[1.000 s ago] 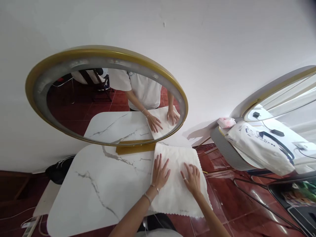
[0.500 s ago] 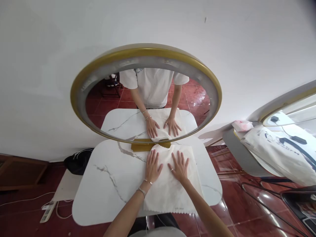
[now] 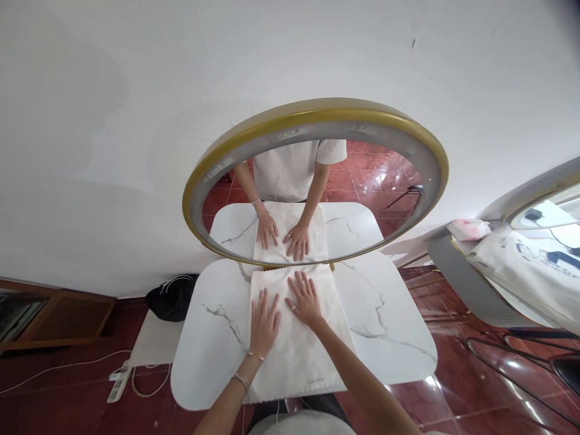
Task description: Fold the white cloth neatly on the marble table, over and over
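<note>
White cloth (image 3: 299, 353) shifted left across table (image 3: 389, 344), spread beneath both hands (image 3: 264, 324) (image 3: 307, 302).

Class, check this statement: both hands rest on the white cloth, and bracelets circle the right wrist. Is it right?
Not quite: the head view shows the bracelets on the left wrist. The left hand and right hand rest on the white cloth.

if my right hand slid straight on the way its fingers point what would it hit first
Past the white cloth it lies on, your right hand would probably meet the lower edge of the mirror, though whether it might pass beneath is unclear.
</note>
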Action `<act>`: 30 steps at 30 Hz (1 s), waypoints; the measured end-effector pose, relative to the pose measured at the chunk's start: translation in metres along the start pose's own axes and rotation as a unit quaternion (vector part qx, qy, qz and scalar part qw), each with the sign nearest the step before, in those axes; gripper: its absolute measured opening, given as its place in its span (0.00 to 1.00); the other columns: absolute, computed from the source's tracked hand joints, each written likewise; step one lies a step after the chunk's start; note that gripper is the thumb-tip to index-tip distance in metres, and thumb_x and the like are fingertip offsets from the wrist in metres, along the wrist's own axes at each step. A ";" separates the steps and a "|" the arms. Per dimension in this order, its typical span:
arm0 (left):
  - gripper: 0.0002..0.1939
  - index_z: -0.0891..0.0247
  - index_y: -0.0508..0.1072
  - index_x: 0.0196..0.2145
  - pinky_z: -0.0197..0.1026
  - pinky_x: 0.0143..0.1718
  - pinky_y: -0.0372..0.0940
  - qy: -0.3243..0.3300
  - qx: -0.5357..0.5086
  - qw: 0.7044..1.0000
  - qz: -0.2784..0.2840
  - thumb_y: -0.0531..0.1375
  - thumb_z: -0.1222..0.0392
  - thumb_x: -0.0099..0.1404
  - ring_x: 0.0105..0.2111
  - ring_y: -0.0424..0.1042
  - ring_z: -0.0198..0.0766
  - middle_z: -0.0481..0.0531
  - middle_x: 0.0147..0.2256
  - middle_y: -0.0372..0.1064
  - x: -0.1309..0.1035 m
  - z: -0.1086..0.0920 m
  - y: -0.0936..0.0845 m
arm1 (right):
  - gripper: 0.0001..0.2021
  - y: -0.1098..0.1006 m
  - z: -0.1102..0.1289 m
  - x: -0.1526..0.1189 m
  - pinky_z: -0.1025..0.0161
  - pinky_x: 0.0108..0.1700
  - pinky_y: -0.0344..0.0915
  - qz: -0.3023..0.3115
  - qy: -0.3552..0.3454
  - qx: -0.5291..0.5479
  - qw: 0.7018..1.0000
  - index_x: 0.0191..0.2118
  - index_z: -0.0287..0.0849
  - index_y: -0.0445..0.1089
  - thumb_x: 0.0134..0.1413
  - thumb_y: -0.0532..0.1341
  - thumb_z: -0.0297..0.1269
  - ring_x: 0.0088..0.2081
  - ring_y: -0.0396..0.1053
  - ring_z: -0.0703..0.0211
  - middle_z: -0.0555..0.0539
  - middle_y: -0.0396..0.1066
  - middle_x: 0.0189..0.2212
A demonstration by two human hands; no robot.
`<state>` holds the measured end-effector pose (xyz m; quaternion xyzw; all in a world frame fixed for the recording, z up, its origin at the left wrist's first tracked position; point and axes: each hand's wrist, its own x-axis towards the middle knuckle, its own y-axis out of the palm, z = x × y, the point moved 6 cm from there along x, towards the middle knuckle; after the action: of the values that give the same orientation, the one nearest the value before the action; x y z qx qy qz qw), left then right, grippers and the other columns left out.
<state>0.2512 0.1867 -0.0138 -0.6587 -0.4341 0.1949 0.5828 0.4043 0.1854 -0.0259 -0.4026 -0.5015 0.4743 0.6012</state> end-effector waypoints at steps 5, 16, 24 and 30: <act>0.34 0.49 0.46 0.65 0.60 0.63 0.45 0.130 -0.071 0.985 0.090 0.53 0.45 0.65 0.66 0.39 0.51 0.52 0.67 0.35 -0.048 -0.080 0.010 | 0.31 -0.014 -0.058 -0.036 0.46 0.64 0.41 -0.020 0.065 -0.039 0.997 0.67 0.47 0.41 0.62 0.49 0.48 0.67 0.32 0.49 0.45 0.35 0.67; 0.37 0.51 0.47 0.65 0.59 0.63 0.42 0.177 -0.109 0.971 0.118 0.56 0.44 0.62 0.66 0.40 0.51 0.53 0.67 0.33 -0.053 -0.094 0.005 | 0.32 -0.021 -0.068 -0.067 0.45 0.64 0.40 -0.048 0.114 -0.062 0.990 0.68 0.45 0.30 0.64 0.45 0.47 0.67 0.35 0.50 0.43 0.37 0.67; 0.37 0.50 0.49 0.64 0.57 0.63 0.41 0.138 -0.074 0.981 0.111 0.56 0.41 0.61 0.65 0.44 0.51 0.52 0.67 0.36 -0.079 -0.004 -0.030 | 0.32 0.001 0.038 -0.021 0.44 0.64 0.38 -0.033 0.066 -0.025 0.997 0.68 0.42 0.30 0.64 0.45 0.42 0.67 0.34 0.50 0.41 0.36 0.67; 0.34 0.56 0.49 0.65 0.57 0.62 0.47 0.041 -0.076 0.993 0.086 0.52 0.44 0.65 0.63 0.49 0.50 0.57 0.64 0.48 -0.056 0.064 -0.025 | 0.31 0.022 0.093 0.021 0.47 0.64 0.38 -0.042 0.048 -0.017 0.998 0.68 0.37 0.37 0.63 0.46 0.42 0.67 0.32 0.51 0.40 0.37 0.67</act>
<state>0.1630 0.1794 -0.0197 -0.7433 -0.3655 0.1833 0.5294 0.3100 0.2117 -0.0260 -0.4137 -0.4965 0.4202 0.6370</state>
